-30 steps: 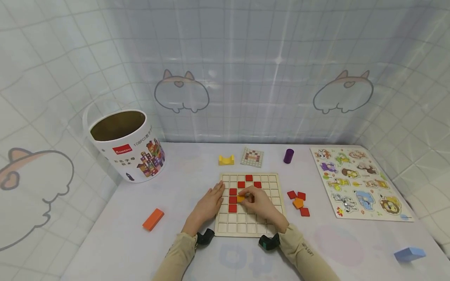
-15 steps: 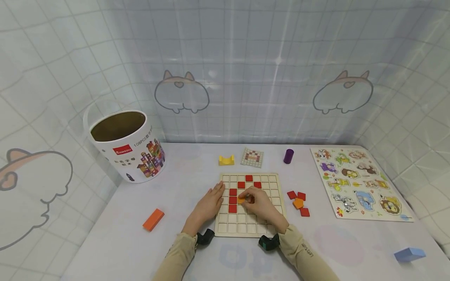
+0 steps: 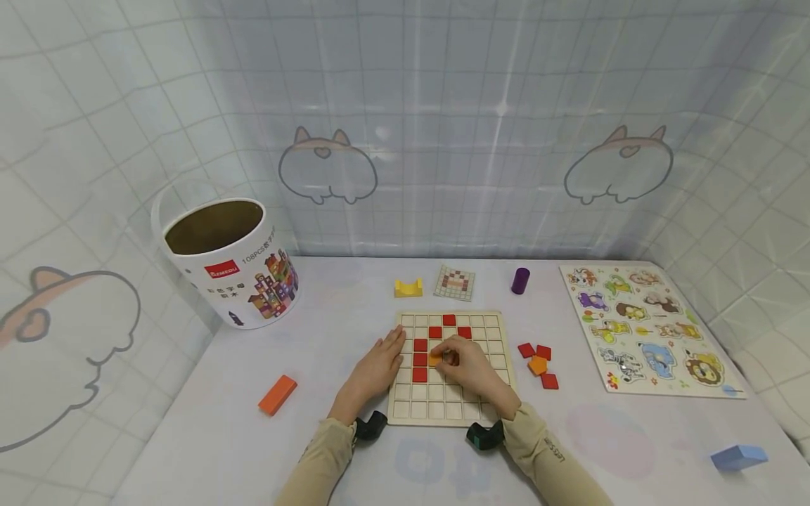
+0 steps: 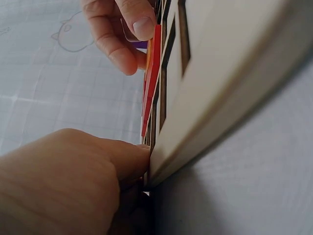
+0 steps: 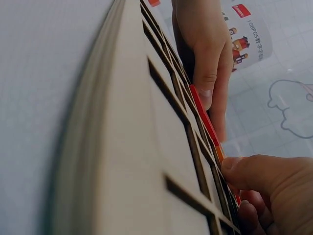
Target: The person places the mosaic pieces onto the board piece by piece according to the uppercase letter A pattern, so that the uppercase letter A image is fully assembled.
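Observation:
A wooden grid board (image 3: pixel 419 418) lies flat, with several red square tiles (image 3: pixel 420 359) set in its cells. My left hand (image 3: pixel 373 369) rests along the board's left edge, fingers extended. Over the middle of the board, my right hand (image 3: pixel 471 369) pinches an orange tile (image 3: pixel 434 360) between thumb and fingers, just right of a column of red tiles. The right wrist view shows the thumb on the orange tile (image 5: pixel 220 153) close against the board; whether it is fully seated I cannot tell. Beside the board on the right lie loose red tiles (image 3: pixel 550 381) and an orange tile (image 3: pixel 537 365).
A small pattern card (image 3: pixel 454 283), a yellow arch block (image 3: pixel 408 288) and a purple cylinder (image 3: pixel 520 281) stand behind the board. Left are an orange block (image 3: pixel 277 395) and a white bucket (image 3: pixel 228 281). Right are an animal puzzle board (image 3: pixel 652 330) and a blue block (image 3: pixel 739 457).
Both hands stay nearly still. The right fingers make only slight movements at the orange tile, which shows a little less from above than half a second ago.

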The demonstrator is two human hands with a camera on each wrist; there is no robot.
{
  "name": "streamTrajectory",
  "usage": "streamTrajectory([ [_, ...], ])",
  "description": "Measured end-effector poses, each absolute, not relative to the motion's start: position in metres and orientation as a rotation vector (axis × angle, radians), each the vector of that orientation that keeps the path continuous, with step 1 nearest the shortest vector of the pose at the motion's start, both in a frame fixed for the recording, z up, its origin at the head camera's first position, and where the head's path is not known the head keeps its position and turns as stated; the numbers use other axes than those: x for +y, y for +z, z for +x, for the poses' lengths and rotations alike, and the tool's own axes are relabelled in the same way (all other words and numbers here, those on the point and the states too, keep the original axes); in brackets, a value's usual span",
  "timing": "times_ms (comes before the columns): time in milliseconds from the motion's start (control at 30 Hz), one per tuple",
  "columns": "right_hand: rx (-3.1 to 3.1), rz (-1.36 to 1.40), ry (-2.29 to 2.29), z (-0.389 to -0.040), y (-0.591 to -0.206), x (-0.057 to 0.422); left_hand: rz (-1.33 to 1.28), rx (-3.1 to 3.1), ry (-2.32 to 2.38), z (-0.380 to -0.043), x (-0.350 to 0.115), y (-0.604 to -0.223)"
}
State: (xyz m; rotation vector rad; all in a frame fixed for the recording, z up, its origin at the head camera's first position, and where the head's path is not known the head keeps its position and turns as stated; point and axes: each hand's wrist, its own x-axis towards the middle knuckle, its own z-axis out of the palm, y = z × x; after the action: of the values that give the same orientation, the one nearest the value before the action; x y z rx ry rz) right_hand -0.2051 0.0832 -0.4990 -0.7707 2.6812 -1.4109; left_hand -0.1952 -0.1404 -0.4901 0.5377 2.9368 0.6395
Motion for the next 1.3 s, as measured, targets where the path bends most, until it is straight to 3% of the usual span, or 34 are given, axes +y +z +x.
streamTrajectory([
  [267,2.571,-0.676,-1.536,-0.208,-0.497,0.095,0.570,2.949,0.642,-0.196,-0.141,-0.492],
  [633,2.616,-0.397,-1.706,-0.221,-0.481,0.153,0.589,2.960,0.626,-0.196,-0.145,-0.491],
  [1300,2.696,-0.239,-1.534,-0.209,-0.482,0.226,0.573,2.922,0.639,-0.194,-0.140,-0.489],
])
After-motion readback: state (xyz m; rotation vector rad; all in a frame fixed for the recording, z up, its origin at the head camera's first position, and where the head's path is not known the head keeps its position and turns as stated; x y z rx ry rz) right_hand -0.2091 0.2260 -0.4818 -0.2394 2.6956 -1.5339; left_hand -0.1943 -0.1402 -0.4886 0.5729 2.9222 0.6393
